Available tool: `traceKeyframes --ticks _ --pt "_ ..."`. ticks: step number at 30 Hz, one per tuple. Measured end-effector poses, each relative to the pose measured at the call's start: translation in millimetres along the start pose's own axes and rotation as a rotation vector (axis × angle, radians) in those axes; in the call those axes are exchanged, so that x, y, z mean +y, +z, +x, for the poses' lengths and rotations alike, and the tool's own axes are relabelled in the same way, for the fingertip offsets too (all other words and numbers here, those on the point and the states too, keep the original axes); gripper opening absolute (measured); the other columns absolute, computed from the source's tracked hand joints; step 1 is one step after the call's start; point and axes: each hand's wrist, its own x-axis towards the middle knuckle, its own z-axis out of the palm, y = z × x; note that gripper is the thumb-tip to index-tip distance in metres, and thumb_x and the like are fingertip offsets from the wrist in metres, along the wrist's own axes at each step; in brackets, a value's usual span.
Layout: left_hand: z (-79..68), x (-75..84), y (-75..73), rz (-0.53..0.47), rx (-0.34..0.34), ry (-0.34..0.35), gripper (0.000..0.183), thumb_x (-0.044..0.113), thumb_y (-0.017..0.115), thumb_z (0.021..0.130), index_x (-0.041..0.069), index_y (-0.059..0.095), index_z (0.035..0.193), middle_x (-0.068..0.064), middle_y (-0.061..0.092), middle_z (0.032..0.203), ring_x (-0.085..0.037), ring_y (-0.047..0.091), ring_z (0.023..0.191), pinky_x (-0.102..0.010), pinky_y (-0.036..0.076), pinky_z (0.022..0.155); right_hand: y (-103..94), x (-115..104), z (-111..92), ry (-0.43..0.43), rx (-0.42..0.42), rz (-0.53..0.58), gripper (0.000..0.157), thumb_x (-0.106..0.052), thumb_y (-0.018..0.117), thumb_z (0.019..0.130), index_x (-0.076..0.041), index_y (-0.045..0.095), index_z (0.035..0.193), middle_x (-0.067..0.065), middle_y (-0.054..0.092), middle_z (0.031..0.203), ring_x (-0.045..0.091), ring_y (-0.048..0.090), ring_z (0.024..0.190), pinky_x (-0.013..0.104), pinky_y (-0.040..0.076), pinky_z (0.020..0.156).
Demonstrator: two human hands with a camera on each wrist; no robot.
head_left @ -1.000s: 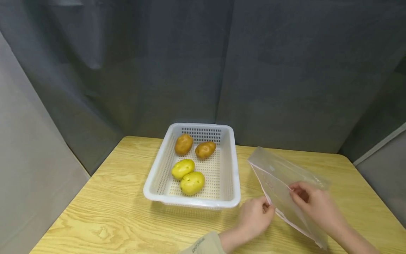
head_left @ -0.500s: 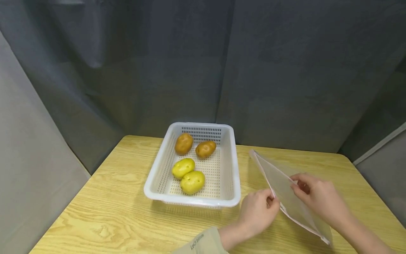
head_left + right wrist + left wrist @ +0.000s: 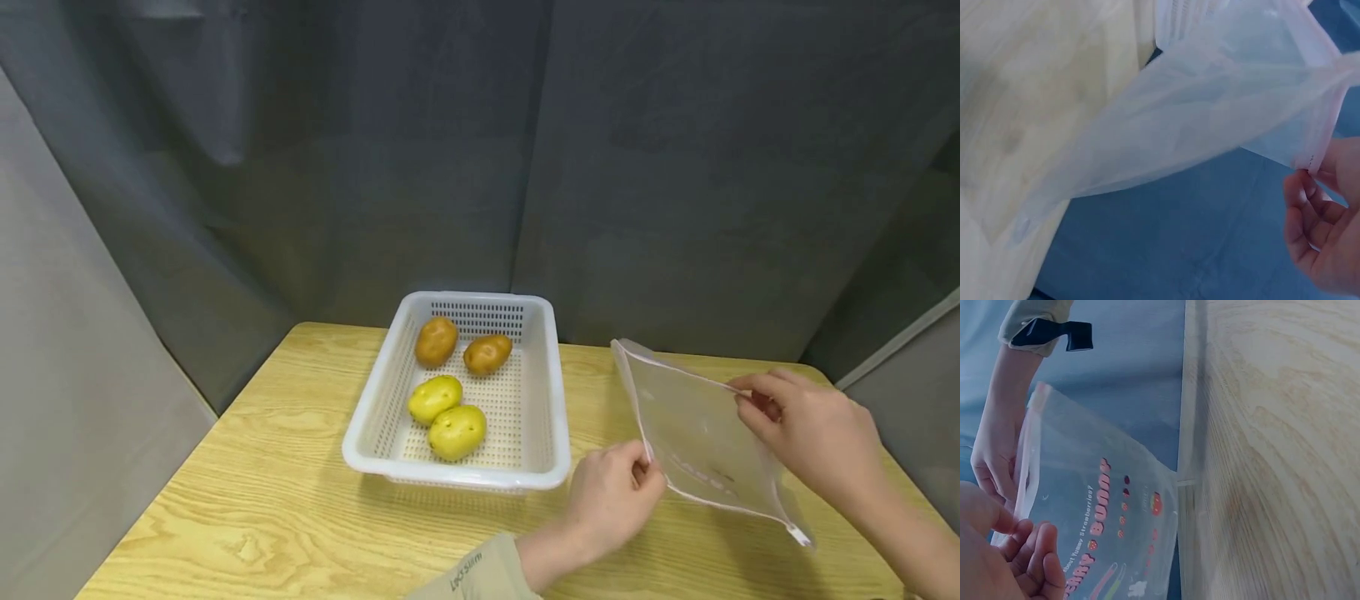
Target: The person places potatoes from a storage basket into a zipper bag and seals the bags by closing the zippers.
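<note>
A translucent zip bag (image 3: 697, 442) with a pink-edged mouth is held between both hands to the right of the basket. My left hand (image 3: 615, 492) pinches the near edge of its mouth, and my right hand (image 3: 817, 425) pinches the far edge, so the mouth gapes between them. A white slider sits at the mouth's right corner. Red lettering and strawberry prints mark the bag's outer face (image 3: 1104, 512) in the left wrist view. Inside the bag I see nothing. In the right wrist view, thumb and fingertips of the right hand (image 3: 1329, 219) grip the pink rim.
A white perforated basket (image 3: 558, 400) stands left of the bag. In it lie two brown potatoes (image 3: 436, 342) toward the back and two yellow potatoes (image 3: 457, 432) toward the front. The wooden table (image 3: 247, 483) ends at a dark curtain (image 3: 420, 167) behind.
My right hand has moved right and away, drawing the far edge along and widening the bag's mouth. My left hand has shifted slightly right, still pinching its edge. The basket and potatoes stay put.
</note>
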Motion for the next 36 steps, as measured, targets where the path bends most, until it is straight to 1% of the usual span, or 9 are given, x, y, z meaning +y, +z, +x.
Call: traceKeyframes --ticks 5,9,12,16,18,23,27,31,36 --pt "-0.1 -0.3 2.2 0.025 0.02 0.01 0.019 0.019 0.056 0.08 0.022 0.051 0.062 0.019 0.039 0.054 0.011 0.03 0.046 -0.005 0.026 0.043 -12.5 6.2 7.8 0.056 -0.05 -0.056 0.009 -0.008 0.066 0.072 -0.01 0.068 0.081 -0.005 0.049 0.062 -0.001 0.031 0.045 0.021 0.026 0.036" --pt "-1.2 -1.8 4.5 0.009 0.008 0.003 0.019 0.017 0.055 0.08 0.021 0.051 0.062 0.019 0.037 0.052 0.01 0.028 0.043 -0.006 0.026 0.041 -21.5 13.3 15.6 0.095 -0.067 -0.088 0.008 -0.007 0.064 0.074 -0.006 0.067 0.081 0.0 0.05 0.064 0.005 0.033 0.045 0.022 0.026 0.036" --pt "-2.9 -3.1 6.3 -0.011 -0.013 -0.016 0.02 0.017 0.055 0.08 0.02 0.05 0.061 0.018 0.036 0.051 0.01 0.027 0.042 -0.007 0.026 0.04 -26.2 19.3 20.0 0.122 -0.08 -0.101 0.008 -0.006 0.062 0.075 -0.003 0.066 0.082 0.002 0.05 0.064 0.008 0.034 0.045 0.023 0.026 0.038" --pt "-5.2 -4.7 9.7 -0.004 -0.039 -0.056 0.021 0.018 0.054 0.08 0.021 0.049 0.06 0.018 0.037 0.052 0.007 0.03 0.044 -0.008 0.027 0.042 -28.6 25.0 22.3 0.145 -0.074 -0.105 0.009 -0.005 0.059 0.076 -0.002 0.066 0.082 0.005 0.051 0.065 0.009 0.036 0.046 0.024 0.027 0.039" --pt "-5.7 -6.7 12.2 -0.036 -0.064 -0.083 0.022 0.017 0.052 0.083 0.019 0.048 0.061 0.016 0.036 0.051 0.006 0.03 0.042 -0.009 0.026 0.04 -28.2 26.1 21.8 0.162 -0.08 -0.097 0.01 -0.005 0.059 0.077 -0.002 0.066 0.083 0.007 0.053 0.069 0.01 0.038 0.046 0.024 0.027 0.038" --pt "-5.5 -17.1 21.6 -0.123 -0.106 -0.212 0.024 0.014 0.045 0.09 0.015 0.047 0.066 0.011 0.033 0.049 0.002 0.027 0.038 -0.013 0.024 0.034 -21.1 24.9 17.7 0.153 -0.128 -0.062 0.008 -0.007 0.06 0.079 -0.003 0.066 0.083 0.01 0.057 0.073 0.018 0.051 0.051 0.027 0.034 0.038" --pt "-4.9 -26.5 29.4 -0.105 -0.108 -0.297 0.025 0.015 0.045 0.09 0.015 0.045 0.065 0.01 0.034 0.05 -0.001 0.029 0.039 -0.015 0.025 0.035 -20.1 26.4 16.6 0.126 -0.122 -0.053 0.007 -0.005 0.059 0.079 -0.003 0.065 0.082 0.009 0.058 0.07 0.02 0.055 0.052 0.026 0.036 0.04" --pt "-3.6 -30.0 31.1 -0.131 -0.117 -0.339 0.024 0.015 0.044 0.09 0.014 0.047 0.066 0.01 0.037 0.05 -0.001 0.03 0.038 -0.014 0.025 0.033 -23.6 30.2 17.7 0.122 -0.104 -0.042 0.009 -0.003 0.06 0.078 0.0 0.065 0.085 0.012 0.057 0.073 0.017 0.053 0.051 0.023 0.033 0.04" --pt "-2.2 -28.3 30.4 -0.138 -0.116 -0.342 0.02 0.017 0.047 0.089 0.015 0.051 0.069 0.01 0.039 0.051 -0.001 0.032 0.039 -0.016 0.028 0.035 -19.6 28.1 15.1 0.054 -0.09 -0.015 0.017 0.001 0.067 0.073 -0.002 0.066 0.089 0.01 0.058 0.073 0.009 0.049 0.049 0.021 0.033 0.039"
